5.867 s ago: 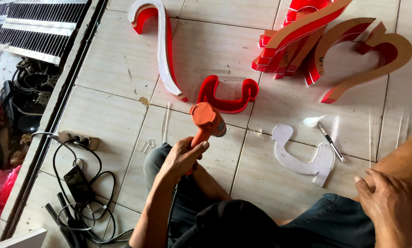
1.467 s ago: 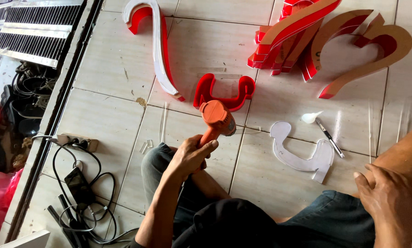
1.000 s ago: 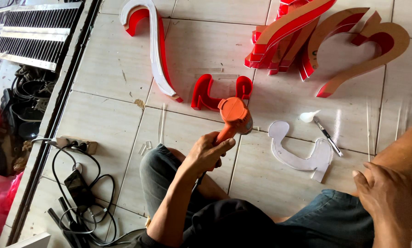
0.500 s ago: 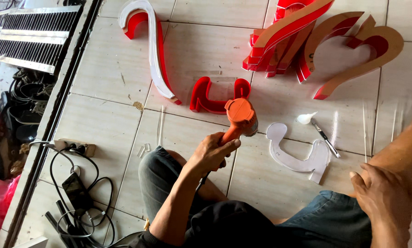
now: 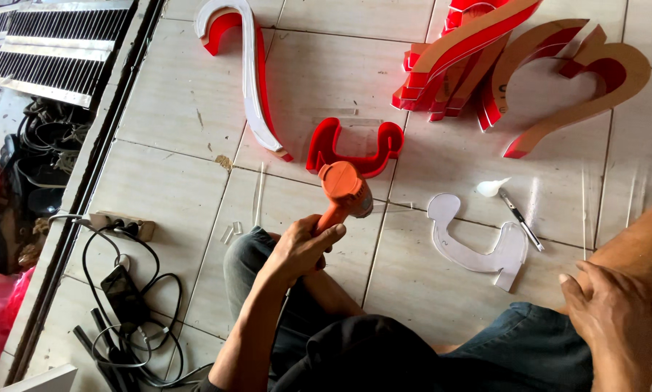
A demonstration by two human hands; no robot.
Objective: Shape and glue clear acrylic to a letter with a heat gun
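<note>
Heat gun [image 5: 344, 190] at frame centre, gripped by its handle in left hand [image 5: 300, 247], fingers closed round it, nozzle close over red letter shell [image 5: 355, 145] on floor tiles [image 5: 166, 189]. Likely scorching or warping if held too near. Right hand [image 5: 616, 319] empty, spread on knee, lower right.
</note>
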